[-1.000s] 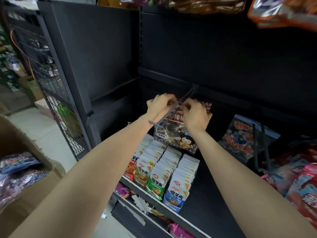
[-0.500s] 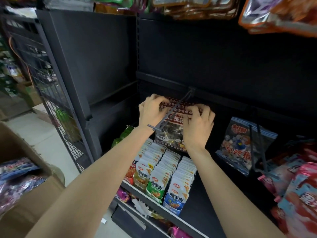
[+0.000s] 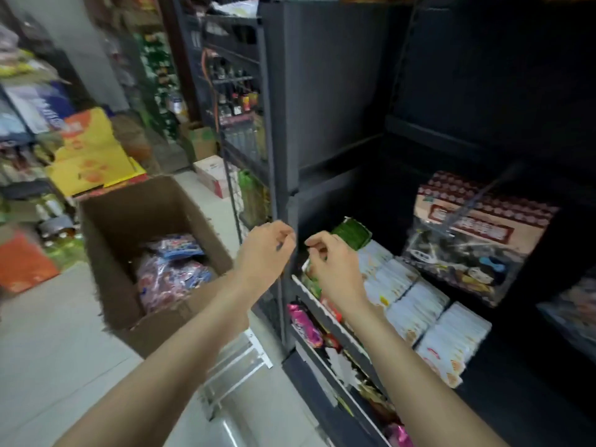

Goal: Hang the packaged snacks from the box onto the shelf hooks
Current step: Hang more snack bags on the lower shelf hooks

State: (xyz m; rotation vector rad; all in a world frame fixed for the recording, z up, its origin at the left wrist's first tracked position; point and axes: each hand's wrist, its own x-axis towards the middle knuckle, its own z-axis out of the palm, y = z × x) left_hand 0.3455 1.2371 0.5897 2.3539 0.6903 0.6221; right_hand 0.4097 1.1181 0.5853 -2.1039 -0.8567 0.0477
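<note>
While both grips hang loose, empty | box [image 3: 129,214] open left | left hand [image 3: 264,250] | right hand [image 3: 332,266]

Matt brown cardboard box [image 3: 129,221] holds glossy plastic snack packets [image 3: 171,272].

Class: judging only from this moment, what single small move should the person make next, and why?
Probably reach the left hand down into the cardboard box for another snack packet. Both hands look empty, one packet already hangs on the hook, and more lie in the box.
</note>
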